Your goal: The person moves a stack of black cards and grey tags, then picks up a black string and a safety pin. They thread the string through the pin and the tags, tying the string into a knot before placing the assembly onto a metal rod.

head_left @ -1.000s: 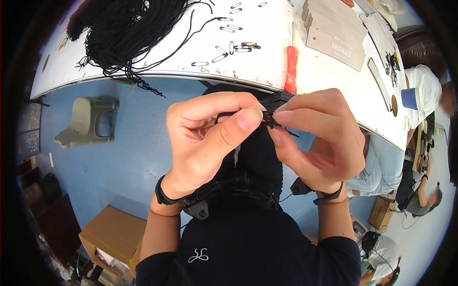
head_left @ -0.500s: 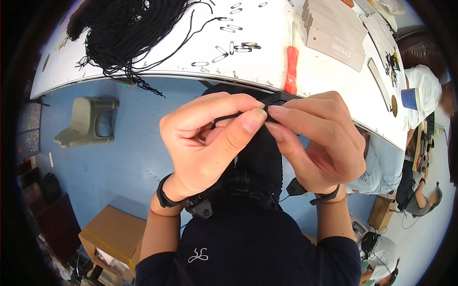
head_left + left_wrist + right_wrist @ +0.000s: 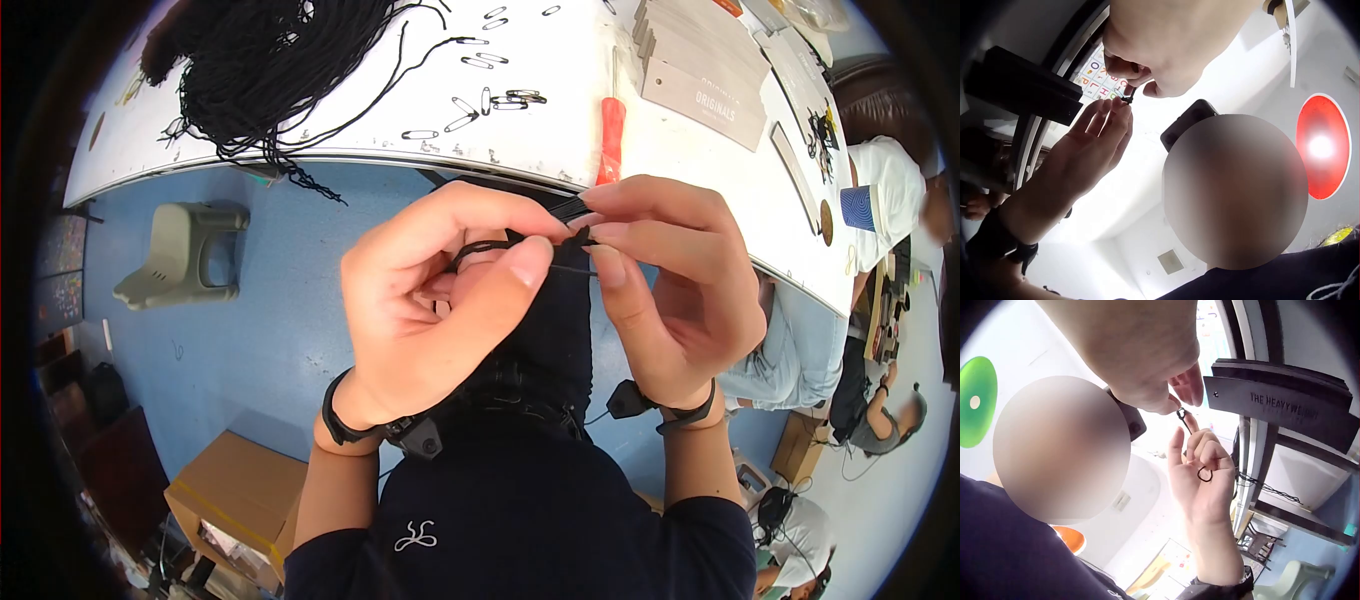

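Observation:
In the head view, my left hand (image 3: 430, 300) pinches a thin black cord (image 3: 480, 246) between thumb and index finger. A loop of it runs back into the curled fingers; in the right wrist view that loop (image 3: 1205, 474) shows against the palm. Thumb and fingertips of my right hand (image 3: 690, 270) pinch the cord's dark knotted part (image 3: 577, 241), just right of the left fingertips. Beyond the fingertips is a stack of dark printed tags (image 3: 1285, 403), mostly hidden by the hands in the head view.
On the white table (image 3: 370, 140) lie a heap of black cords (image 3: 270, 70), scattered safety pins (image 3: 485, 100), a red-handled screwdriver (image 3: 611, 135) and grey printed cards (image 3: 700, 85). A stool (image 3: 185, 260) and cardboard box (image 3: 240, 500) stand on the floor. Other people are at the right.
The right fingers have spread apart and shifted slightly right, showing more of the knotted part. The cord loop in my left hand shows more plainly.

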A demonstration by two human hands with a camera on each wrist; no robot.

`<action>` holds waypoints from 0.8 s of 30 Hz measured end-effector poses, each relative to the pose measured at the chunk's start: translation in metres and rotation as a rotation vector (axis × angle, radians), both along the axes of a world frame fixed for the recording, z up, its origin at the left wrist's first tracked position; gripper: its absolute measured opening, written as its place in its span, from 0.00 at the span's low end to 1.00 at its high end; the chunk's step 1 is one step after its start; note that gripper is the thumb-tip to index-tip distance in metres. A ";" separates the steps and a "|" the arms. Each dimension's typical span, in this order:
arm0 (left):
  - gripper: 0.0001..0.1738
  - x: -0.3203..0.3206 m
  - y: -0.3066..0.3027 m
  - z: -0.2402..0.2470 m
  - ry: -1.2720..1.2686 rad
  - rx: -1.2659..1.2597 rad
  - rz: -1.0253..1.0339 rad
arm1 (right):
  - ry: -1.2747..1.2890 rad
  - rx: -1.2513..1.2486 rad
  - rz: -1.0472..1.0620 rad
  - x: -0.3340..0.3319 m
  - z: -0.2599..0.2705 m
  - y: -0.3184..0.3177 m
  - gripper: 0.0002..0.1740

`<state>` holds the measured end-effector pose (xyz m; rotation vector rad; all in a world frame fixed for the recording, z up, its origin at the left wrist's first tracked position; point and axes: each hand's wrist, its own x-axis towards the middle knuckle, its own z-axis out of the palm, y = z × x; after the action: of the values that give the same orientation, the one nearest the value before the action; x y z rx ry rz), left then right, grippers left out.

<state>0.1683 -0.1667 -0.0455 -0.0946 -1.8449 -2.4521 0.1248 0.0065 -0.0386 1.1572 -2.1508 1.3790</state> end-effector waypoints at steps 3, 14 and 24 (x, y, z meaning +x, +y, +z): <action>0.06 -0.005 0.004 -0.008 0.107 -0.116 0.039 | -0.126 -0.040 0.029 0.002 0.000 -0.001 0.07; 0.07 -0.008 0.006 -0.015 0.150 -0.069 0.094 | -0.155 -0.052 0.080 0.002 -0.001 0.001 0.06; 0.07 -0.008 0.003 -0.009 0.216 -0.205 -0.016 | -0.089 -0.048 0.024 0.002 0.001 0.004 0.07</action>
<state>0.1607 -0.1633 -0.0546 -0.3713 -1.9957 -2.1549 0.1271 0.0110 -0.0376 1.1272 -2.1585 1.5108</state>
